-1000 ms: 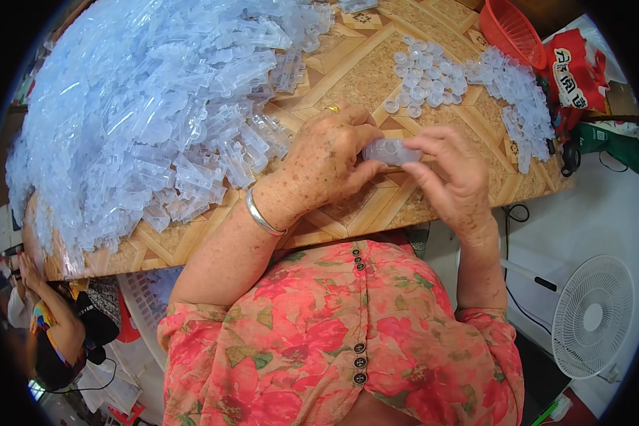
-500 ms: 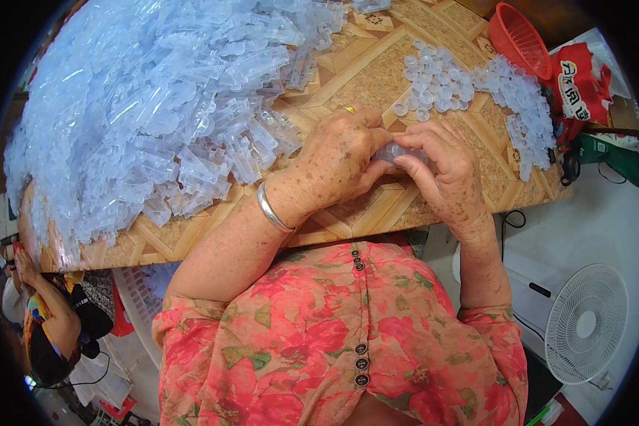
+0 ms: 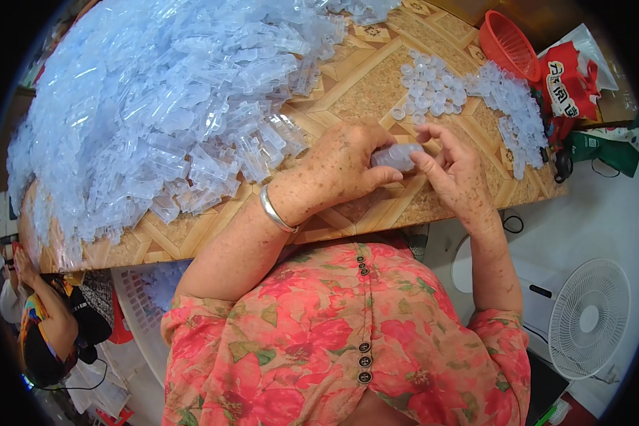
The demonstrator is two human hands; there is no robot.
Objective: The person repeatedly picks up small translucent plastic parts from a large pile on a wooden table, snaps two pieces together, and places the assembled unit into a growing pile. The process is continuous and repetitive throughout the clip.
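My left hand (image 3: 344,168) and my right hand (image 3: 453,168) meet over the front of a patterned wooden table (image 3: 376,78). Between them they pinch one small clear plastic piece (image 3: 397,156). A silver bangle circles my left wrist. Left of my hands lies a big heap of clear plastic pieces (image 3: 156,113), its nearest edge a short way from my left hand. A smaller scatter of clear round caps (image 3: 433,89) lies just beyond my right hand.
A red plastic basket (image 3: 508,46) and a red bag (image 3: 568,89) sit at the table's far right corner. A white floor fan (image 3: 589,319) stands at the lower right. Another person (image 3: 42,326) sits at the lower left, below the table edge.
Both hands stay together on the clear piece, and my fingers have shifted around it. The view has slid slightly, so the table sits a little lower in the picture.
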